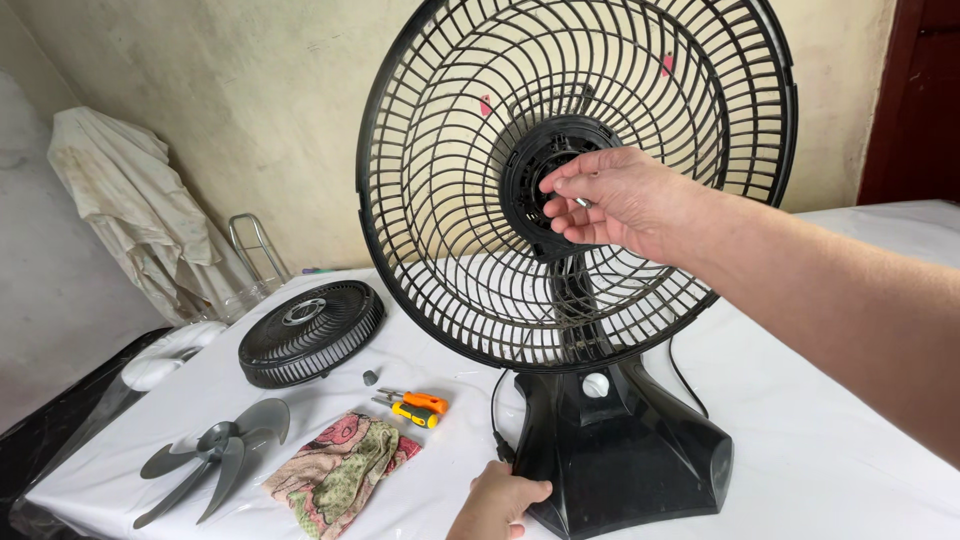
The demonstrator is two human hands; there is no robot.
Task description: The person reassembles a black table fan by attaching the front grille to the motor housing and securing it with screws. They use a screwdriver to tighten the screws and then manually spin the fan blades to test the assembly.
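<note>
A black table fan stands on a white-covered table, with only its rear grille mounted. My right hand reaches into the grille's black centre hub and pinches a small metal part, apparently the motor shaft, between fingers and thumb. My left hand rests at the front left corner of the fan's black base, beside the power cord. A white knob sits on the base.
To the left lie the removed front grille, a grey fan blade, a floral cloth, two orange and yellow screwdrivers and a small grey cap. A white cloth hangs by the wall.
</note>
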